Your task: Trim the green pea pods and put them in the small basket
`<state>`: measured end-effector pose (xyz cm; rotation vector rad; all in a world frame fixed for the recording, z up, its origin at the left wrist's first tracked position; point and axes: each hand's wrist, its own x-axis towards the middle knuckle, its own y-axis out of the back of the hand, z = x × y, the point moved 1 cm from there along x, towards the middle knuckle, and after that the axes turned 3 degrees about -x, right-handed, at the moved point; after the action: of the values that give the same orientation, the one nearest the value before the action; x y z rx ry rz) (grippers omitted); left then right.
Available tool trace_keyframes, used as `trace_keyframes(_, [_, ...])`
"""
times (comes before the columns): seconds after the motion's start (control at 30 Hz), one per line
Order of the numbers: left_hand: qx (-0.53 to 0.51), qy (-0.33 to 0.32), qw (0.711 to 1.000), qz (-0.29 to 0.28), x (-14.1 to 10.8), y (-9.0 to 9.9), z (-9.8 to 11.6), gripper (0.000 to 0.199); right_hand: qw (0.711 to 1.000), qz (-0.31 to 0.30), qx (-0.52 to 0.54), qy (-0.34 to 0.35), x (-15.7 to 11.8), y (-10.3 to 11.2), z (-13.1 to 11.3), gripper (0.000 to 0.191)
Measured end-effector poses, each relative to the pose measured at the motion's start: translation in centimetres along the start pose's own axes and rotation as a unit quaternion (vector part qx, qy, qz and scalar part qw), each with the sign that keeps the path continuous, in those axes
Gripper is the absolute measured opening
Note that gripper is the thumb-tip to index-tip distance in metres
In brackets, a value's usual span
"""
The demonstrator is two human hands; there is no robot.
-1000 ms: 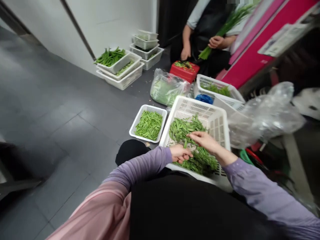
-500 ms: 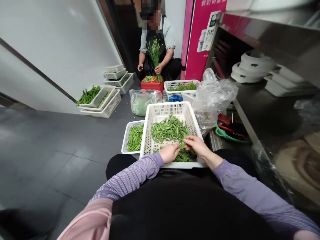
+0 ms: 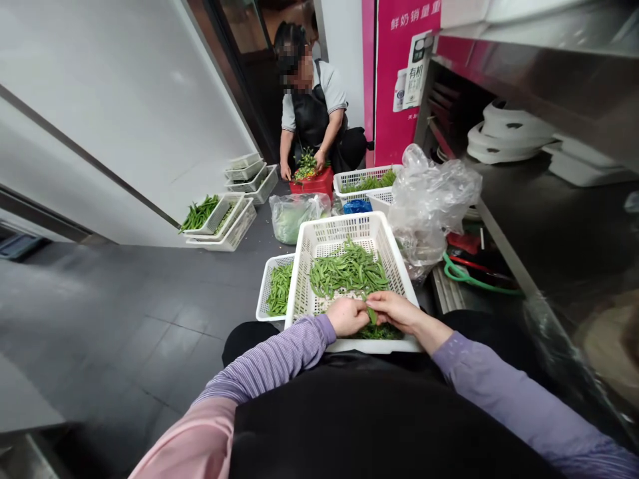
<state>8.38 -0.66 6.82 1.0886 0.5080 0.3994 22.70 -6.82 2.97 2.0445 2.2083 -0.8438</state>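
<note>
A large white basket (image 3: 399, 266) rests at my lap, with a pile of green pods (image 3: 349, 266) in its far part and darker green scraps (image 3: 382, 331) in its near right corner. Over its near part, my left hand (image 3: 348, 316) is closed, its fingertips meeting the other hand's. My right hand (image 3: 394, 310) pinches a green pod (image 3: 371, 314) that hangs between the two hands. Whether my left fingers also grip it is too small to tell. Left of the large basket, a smaller white basket (image 3: 261, 293) holds more green pods.
Across from me a person (image 3: 314, 106) crouches over a red container (image 3: 327, 183). Nearby are a bagged pale green vegetable (image 3: 294, 219), a basket of greens (image 3: 369, 181) and clear plastic bags (image 3: 432, 199). Stacked trays (image 3: 234, 233) stand left; a metal shelf (image 3: 544, 219) is on the right.
The view has shifted, so the baskets appear lower. My hands have come together around the pod. The other person has lowered the bunch of stems towards the red container.
</note>
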Motion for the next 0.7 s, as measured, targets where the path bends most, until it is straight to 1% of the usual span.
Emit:
trace_keyframes(0.03, [0.005,0.059,0.998,0.001,0.2,0.2,-1.2,0.028,1.0,-0.008,-0.007,-0.005,-0.1,0.1,-0.2,0.025])
trace_keyframes(0.1, [0.028,0.182,0.983,-0.007,0.2,0.8,-3.7,0.03,0.999,-0.017,-0.035,-0.024,-0.2,0.5,-0.5,0.025])
trace_keyframes(0.13, [0.04,0.219,0.975,-0.021,0.1,1.0,-4.6,0.029,0.998,-0.021,-0.053,-0.037,-0.2,0.6,-0.6,0.024])
trace_keyframes(0.17, [0.052,0.229,0.972,-0.031,-0.1,1.2,-5.2,0.03,0.996,-0.023,-0.074,-0.049,-0.2,0.7,-0.6,0.023])
trace_keyframes(0.2, [0.066,0.211,0.975,-0.035,-0.3,1.3,-5.3,0.036,0.993,-0.022,-0.098,-0.058,-0.1,0.8,-0.7,0.022])
trace_keyframes(0.23, [0.081,0.17,0.982,-0.031,-0.5,1.3,-4.9,0.047,0.99,-0.017,-0.123,-0.062,0.0,0.8,-0.7,0.02])
trace_keyframes(0.27, [0.098,0.113,0.989,-0.021,-0.7,1.3,-4.1,0.056,0.987,-0.014,-0.147,-0.062,0.1,0.7,-0.7,0.018])
trace_keyframes(0.3, [0.116,0.051,0.992,-0.013,-0.8,1.2,-3.1,0.06,0.983,-0.015,-0.17,-0.062,0.2,0.6,-0.6,0.015])
trace_keyframes(0.33, [0.134,-0.003,0.991,-0.008,-0.8,1.1,-1.9,0.058,0.98,-0.02,-0.187,-0.064,0.3,0.4,-0.6,0.013])
trace_keyframes(0.37, [0.152,-0.04,0.988,-0.011,-0.7,0.9,-0.8,0.05,0.978,-0.028,-0.197,-0.065,0.4,0.3,-0.6,0.011])
trace_keyframes(0.4, [0.17,-0.062,0.983,-0.022,-0.4,0.8,0.1,0.04,0.977,-0.035,-0.2,-0.067,0.4,0.2,-0.6,0.01])
trace_keyframes(0.47, [0.203,-0.077,0.975,-0.055,0.1,0.6,1.1,0.026,0.977,-0.041,-0.196,-0.07,0.3,0.1,-0.6,0.01])
trace_keyframes(0.53, [0.22,-0.088,0.968,-0.083,0.7,0.6,1.2,0.021,0.976,-0.035,-0.206,-0.066,0.2,0.2,-0.7,0.013])
trace_keyframes(0.57, [0.22,-0.096,0.966,-0.093,1.0,0.6,1.1,0.02,0.971,-0.031,-0.228,-0.059,0.2,0.3,-0.8,0.015])
trace_keyframes(0.63, [0.209,-0.099,0.968,-0.1,1.4,0.9,0.7,0.018,0.952,-0.032,-0.303,-0.025,0.1,0.4,-1.0,0.019])
trace_keyframes(0.7, [0.185,-0.094,0.972,-0.11,1.7,1.4,0.4,0.02,0.922,-0.039,-0.383,0.034,0.1,0.6,-1.3,0.023])
